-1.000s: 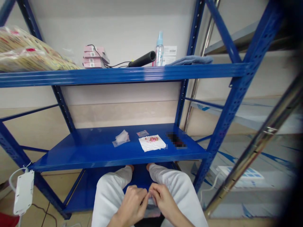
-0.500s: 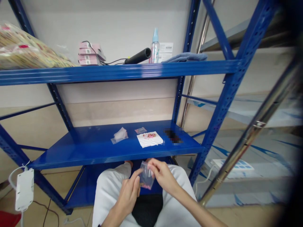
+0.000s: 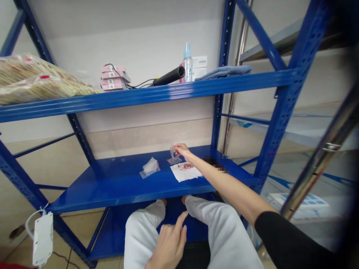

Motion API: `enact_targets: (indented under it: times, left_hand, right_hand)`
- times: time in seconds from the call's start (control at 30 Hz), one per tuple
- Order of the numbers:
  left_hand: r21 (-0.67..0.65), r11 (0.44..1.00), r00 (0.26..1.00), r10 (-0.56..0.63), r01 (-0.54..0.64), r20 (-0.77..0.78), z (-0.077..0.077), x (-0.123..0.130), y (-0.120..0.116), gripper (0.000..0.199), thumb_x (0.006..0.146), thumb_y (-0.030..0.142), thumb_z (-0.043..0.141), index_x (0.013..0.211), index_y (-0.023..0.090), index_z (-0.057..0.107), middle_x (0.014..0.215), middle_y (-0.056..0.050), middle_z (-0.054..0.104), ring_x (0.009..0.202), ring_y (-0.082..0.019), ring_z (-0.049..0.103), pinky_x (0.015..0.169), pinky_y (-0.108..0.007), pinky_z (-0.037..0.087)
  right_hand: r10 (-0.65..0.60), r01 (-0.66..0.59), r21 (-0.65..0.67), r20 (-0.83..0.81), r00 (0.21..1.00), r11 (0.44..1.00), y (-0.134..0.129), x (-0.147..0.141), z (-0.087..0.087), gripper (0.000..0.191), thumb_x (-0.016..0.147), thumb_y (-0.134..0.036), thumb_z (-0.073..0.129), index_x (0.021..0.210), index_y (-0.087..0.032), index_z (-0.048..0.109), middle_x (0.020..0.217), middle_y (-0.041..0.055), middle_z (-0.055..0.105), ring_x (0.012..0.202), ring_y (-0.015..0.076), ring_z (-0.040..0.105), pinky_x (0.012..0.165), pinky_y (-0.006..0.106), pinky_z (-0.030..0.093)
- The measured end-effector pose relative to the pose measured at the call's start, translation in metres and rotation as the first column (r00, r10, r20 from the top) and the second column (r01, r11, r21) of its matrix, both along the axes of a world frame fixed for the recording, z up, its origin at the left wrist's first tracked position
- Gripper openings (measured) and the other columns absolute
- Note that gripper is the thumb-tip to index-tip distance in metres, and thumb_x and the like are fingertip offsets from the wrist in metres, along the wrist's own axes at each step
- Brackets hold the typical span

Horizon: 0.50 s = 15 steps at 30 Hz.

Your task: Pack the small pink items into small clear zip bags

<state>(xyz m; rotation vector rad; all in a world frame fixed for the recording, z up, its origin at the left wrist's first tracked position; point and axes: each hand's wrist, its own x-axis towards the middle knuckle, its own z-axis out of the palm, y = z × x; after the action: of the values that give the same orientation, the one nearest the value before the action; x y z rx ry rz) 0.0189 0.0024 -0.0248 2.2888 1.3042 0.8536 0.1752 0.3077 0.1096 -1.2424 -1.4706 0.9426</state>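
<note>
Far left: white plastic power adapter (image 3: 42,239) hanging on its cable beside the frame.
Left hand (image 3: 168,243): open, index finger out, holding nothing, above my white-trousered knee (image 3: 146,228).
Shelf: glossy blue steel shelf (image 3: 92,190), at my reach.
On shelf: crumpled clear plastic bag (image 3: 150,167) lying left of my right hand.
Right hand (image 3: 181,150): arm stretched out, thumb and fingertips (image 3: 176,149) pinched together on a small clear plastic bag (image 3: 174,160), which stands partly lifted at the shelf's back edge.
Beside it: white paper sheet (image 3: 185,172) with pink beads (image 3: 185,166) on top, just below the bag.
Far right: pixelated dark patch (image 3: 215,166), can't tell what.
</note>
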Motion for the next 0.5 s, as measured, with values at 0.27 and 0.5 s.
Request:
enact_targets:
  times: [0.27,0.5]
  left_hand:
    - [0.009,1.000,0.985,-0.014,0.016,-0.171,0.007,0.007,0.005,0.049,0.101,0.031,0.024,0.149,0.025,0.032,0.093,-0.008,0.071,0.080,-0.022,0.067,0.076,-0.031,0.046]
    - [0.034,0.996,0.953,-0.065,0.079,-0.295,-0.002,0.006,-0.004,0.052,0.099,0.024,0.028,0.151,0.026,0.027,0.081,-0.005,0.068,0.075,-0.022,0.065,0.071,-0.030,0.044]
  right_hand:
    - [-0.211,0.242,-0.041,0.363,0.908,0.969,0.021,0.034,-0.020,0.013,0.079,-0.017,0.061,0.087,-0.012,0.069,0.078,0.0087,0.071,0.067,0.0151,0.065,0.055,0.019,0.042]
    - [-0.076,0.104,-0.009,0.621,0.780,0.995,-0.003,0.051,-0.056,0.012,0.068,-0.009,0.068,0.075,-0.017,0.074,0.077,0.0041,0.074,0.073,0.0162,0.068,0.065,0.019,0.045]
